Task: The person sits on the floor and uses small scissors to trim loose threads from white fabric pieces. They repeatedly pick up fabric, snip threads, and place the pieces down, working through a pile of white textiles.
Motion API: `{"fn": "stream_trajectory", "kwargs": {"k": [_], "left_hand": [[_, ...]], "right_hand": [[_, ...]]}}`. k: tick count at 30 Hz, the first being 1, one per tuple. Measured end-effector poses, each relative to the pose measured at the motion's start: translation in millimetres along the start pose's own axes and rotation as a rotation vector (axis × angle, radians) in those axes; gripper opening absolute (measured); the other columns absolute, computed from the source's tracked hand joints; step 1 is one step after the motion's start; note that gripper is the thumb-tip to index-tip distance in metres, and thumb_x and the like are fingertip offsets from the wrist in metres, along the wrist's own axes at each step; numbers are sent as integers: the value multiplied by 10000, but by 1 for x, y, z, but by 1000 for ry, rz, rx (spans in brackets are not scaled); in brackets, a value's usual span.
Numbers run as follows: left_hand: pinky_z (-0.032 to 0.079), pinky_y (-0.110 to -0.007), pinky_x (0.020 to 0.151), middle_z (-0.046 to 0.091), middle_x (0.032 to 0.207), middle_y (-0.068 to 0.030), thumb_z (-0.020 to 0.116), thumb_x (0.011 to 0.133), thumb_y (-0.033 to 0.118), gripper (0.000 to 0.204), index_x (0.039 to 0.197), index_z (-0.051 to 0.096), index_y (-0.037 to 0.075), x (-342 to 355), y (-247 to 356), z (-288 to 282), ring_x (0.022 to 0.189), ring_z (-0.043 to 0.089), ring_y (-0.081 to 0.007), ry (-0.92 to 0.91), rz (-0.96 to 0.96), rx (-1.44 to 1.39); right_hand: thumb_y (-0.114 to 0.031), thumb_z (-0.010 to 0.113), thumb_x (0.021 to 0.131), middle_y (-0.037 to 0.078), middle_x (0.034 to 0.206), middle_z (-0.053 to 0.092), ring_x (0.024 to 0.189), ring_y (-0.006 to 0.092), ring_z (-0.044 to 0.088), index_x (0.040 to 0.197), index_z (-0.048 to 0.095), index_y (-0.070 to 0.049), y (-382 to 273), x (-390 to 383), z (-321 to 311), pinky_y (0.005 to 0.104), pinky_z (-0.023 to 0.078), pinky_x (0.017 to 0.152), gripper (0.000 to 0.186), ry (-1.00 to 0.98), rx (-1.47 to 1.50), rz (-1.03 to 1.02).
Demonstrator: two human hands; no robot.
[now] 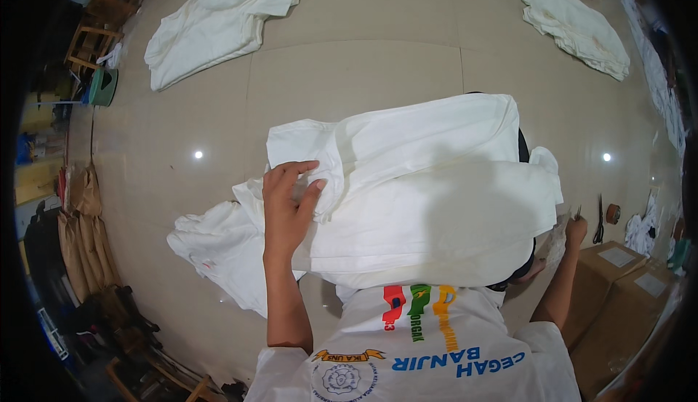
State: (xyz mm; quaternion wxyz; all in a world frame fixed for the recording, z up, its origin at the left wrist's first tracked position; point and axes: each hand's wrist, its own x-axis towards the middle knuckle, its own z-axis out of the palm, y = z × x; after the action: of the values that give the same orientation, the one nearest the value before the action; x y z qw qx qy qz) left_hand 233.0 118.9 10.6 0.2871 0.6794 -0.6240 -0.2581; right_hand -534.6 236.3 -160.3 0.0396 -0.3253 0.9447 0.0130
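Observation:
My left hand (pixel 291 202) lies flat on a folded white shirt (pixel 422 184), pressing its left edge near a sleeve. The shirt rests across my lap above the tiled floor (pixel 349 67). My right hand (pixel 576 229) reaches out to the right of the shirt and pinches a small thin thing, too small to name, beside a clear plastic bag (pixel 558 236). Another crumpled white shirt (pixel 222 249) lies on the floor under and to the left of my left forearm.
Piles of white shirts lie at the back left (pixel 218 24) and back right (pixel 574 24). Cardboard boxes (pixel 618 286) stand at the right, with scissors (pixel 599 224) and a tape roll (pixel 613 214) beyond. Brown paper bags (pixel 83 227) and wooden furniture line the left.

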Motion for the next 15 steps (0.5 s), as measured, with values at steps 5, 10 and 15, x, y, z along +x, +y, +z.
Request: {"fn": "stream_trajectory", "kwargs": {"k": [5,10,15], "left_hand": [[475,-338,889,683,998,-62,718,968,126,136,1043,687,17,-6,-3,2,976,598,-213,25,53,79],[433,-267,688,634,925,-20,663,1037,154,139,1029,648,16,-9,4,7,762,519,-99,95,-193,-268],[367,-193,590,595,925,20,652,1053,146,143,1052,616,8,-13,1,10,712,454,-19,130,-203,-379]], "right_hand": [[-228,721,962,246,1058,752,1020,384,719,1107,720,102,-100,-23,-37,447,540,934,361,475,218,-230],[-252,737,991,60,957,726,765,124,608,1061,743,1,-333,-155,-173,288,507,692,263,11,938,-521],[-327,792,924,132,936,773,791,244,724,943,755,9,-457,-293,-168,383,579,754,338,-832,972,-1064]]}}
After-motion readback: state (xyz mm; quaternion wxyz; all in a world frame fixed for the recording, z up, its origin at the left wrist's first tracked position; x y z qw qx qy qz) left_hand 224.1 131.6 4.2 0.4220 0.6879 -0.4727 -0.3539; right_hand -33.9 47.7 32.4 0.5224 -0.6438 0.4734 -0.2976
